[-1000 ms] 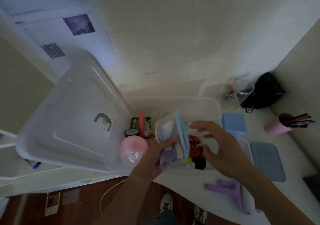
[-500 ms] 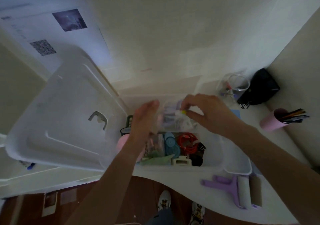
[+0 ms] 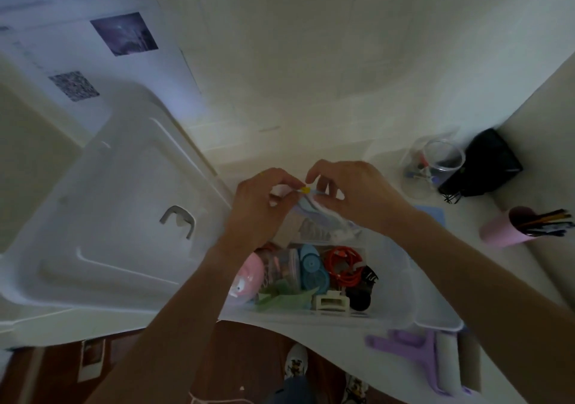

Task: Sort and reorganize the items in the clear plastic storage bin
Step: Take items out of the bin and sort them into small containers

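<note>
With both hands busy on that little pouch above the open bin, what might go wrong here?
1. The left hand and right hand pinch the clear pouch only near its yellow tab; if the top opens, its contents may spill into the storage bin.
2. The bin sits at the counter's front edge, so a downward tug might tip it.
3. The lid leans beside the left arm; an elbow bump might knock it over.

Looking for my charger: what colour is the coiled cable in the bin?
Orange-red: the coiled cable lies in the bin; head view.
</note>
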A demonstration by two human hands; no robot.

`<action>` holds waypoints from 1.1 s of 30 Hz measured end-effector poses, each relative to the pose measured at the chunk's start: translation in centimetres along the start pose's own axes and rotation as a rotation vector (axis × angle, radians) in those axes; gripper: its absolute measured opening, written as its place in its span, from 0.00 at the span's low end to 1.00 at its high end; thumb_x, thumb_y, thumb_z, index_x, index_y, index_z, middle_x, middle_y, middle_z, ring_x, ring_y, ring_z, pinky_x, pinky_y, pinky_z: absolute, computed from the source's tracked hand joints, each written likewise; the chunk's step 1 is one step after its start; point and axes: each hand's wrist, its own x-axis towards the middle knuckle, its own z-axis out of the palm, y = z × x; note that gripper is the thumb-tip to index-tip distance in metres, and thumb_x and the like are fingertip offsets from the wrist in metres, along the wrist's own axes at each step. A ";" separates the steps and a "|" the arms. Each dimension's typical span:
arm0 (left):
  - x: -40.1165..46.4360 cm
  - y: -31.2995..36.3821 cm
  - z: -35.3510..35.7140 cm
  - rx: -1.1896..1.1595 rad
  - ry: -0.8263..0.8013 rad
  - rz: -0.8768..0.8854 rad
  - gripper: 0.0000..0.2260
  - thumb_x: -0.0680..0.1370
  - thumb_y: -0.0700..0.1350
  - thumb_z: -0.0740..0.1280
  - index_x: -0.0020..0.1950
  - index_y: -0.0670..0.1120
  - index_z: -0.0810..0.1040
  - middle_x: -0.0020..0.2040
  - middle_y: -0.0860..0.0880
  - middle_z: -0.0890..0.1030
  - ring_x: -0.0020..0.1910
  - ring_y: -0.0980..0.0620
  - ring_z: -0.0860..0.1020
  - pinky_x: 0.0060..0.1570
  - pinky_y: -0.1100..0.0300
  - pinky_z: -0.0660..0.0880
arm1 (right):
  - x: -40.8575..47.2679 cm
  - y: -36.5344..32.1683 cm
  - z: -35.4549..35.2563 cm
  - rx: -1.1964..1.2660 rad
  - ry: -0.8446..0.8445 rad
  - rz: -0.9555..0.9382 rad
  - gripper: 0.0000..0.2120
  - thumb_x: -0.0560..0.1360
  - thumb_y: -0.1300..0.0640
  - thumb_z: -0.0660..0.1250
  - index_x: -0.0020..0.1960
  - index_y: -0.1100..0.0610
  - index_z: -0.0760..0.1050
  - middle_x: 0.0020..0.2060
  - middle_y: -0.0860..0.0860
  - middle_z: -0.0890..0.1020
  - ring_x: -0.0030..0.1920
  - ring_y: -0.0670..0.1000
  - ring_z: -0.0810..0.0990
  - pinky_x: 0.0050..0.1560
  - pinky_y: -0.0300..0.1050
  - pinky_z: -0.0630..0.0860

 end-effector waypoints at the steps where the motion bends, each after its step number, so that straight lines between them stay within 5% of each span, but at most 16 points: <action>1: -0.1 -0.5 0.0 0.024 -0.022 0.034 0.05 0.75 0.34 0.73 0.47 0.43 0.84 0.49 0.50 0.84 0.48 0.59 0.81 0.43 0.76 0.74 | -0.1 0.0 0.8 -0.017 0.022 -0.006 0.06 0.76 0.55 0.70 0.52 0.48 0.76 0.39 0.42 0.81 0.38 0.44 0.78 0.41 0.46 0.78; 4: -0.8 -2.0 -0.3 0.100 -0.109 0.122 0.09 0.73 0.30 0.72 0.49 0.42 0.83 0.48 0.53 0.83 0.47 0.67 0.79 0.47 0.79 0.71 | -1.0 0.3 3.3 -0.021 0.054 0.033 0.02 0.76 0.56 0.69 0.48 0.50 0.78 0.39 0.45 0.81 0.41 0.47 0.75 0.41 0.47 0.76; 6: -1.7 -2.8 -0.4 0.113 -0.201 0.098 0.10 0.74 0.36 0.73 0.53 0.46 0.82 0.49 0.58 0.81 0.47 0.71 0.78 0.48 0.77 0.72 | -2.1 0.6 5.0 -0.014 0.051 0.045 0.03 0.76 0.57 0.69 0.48 0.51 0.80 0.40 0.46 0.82 0.42 0.49 0.76 0.40 0.47 0.76; 10: -3.6 -4.6 -0.3 0.208 -0.317 0.064 0.05 0.77 0.49 0.72 0.51 0.49 0.81 0.44 0.60 0.80 0.39 0.64 0.76 0.52 0.45 0.80 | -4.3 0.4 7.1 0.095 0.003 0.067 0.06 0.76 0.57 0.69 0.51 0.53 0.82 0.43 0.48 0.84 0.42 0.50 0.80 0.40 0.42 0.75; 12: -4.4 -4.8 -0.2 0.215 -0.332 0.049 0.02 0.78 0.48 0.72 0.48 0.50 0.82 0.42 0.62 0.79 0.39 0.66 0.75 0.56 0.39 0.77 | -5.1 0.1 7.9 0.149 -0.009 0.093 0.06 0.75 0.55 0.71 0.51 0.51 0.82 0.43 0.47 0.83 0.41 0.48 0.80 0.41 0.38 0.73; 16: -6.2 -3.9 0.3 0.005 -0.337 -0.122 0.04 0.77 0.42 0.73 0.51 0.47 0.84 0.44 0.56 0.85 0.44 0.61 0.82 0.48 0.57 0.80 | -6.5 -1.2 8.9 0.328 0.026 0.226 0.10 0.74 0.45 0.71 0.55 0.44 0.81 0.44 0.40 0.82 0.42 0.39 0.79 0.43 0.29 0.74; 21: -7.1 -3.8 0.9 -0.084 -0.349 -0.208 0.05 0.76 0.40 0.74 0.50 0.46 0.84 0.43 0.57 0.86 0.44 0.61 0.84 0.49 0.61 0.82 | -6.9 -2.2 9.1 0.378 0.158 0.261 0.07 0.72 0.47 0.74 0.48 0.47 0.83 0.36 0.35 0.78 0.40 0.29 0.76 0.42 0.21 0.69; 28: -7.8 -3.3 0.4 -0.114 -0.331 -0.156 0.04 0.76 0.39 0.74 0.50 0.46 0.84 0.47 0.58 0.85 0.47 0.60 0.84 0.48 0.62 0.81 | -7.9 -2.6 9.1 0.256 0.171 0.146 0.05 0.75 0.48 0.71 0.46 0.48 0.78 0.40 0.34 0.71 0.41 0.33 0.69 0.43 0.27 0.67; 33: -8.0 -3.2 -0.6 -0.102 -0.277 -0.172 0.04 0.76 0.42 0.73 0.50 0.48 0.83 0.47 0.59 0.85 0.47 0.59 0.84 0.48 0.60 0.82 | -10.6 -0.7 9.3 0.143 0.166 0.132 0.08 0.77 0.47 0.67 0.45 0.51 0.78 0.41 0.43 0.78 0.42 0.43 0.74 0.41 0.39 0.74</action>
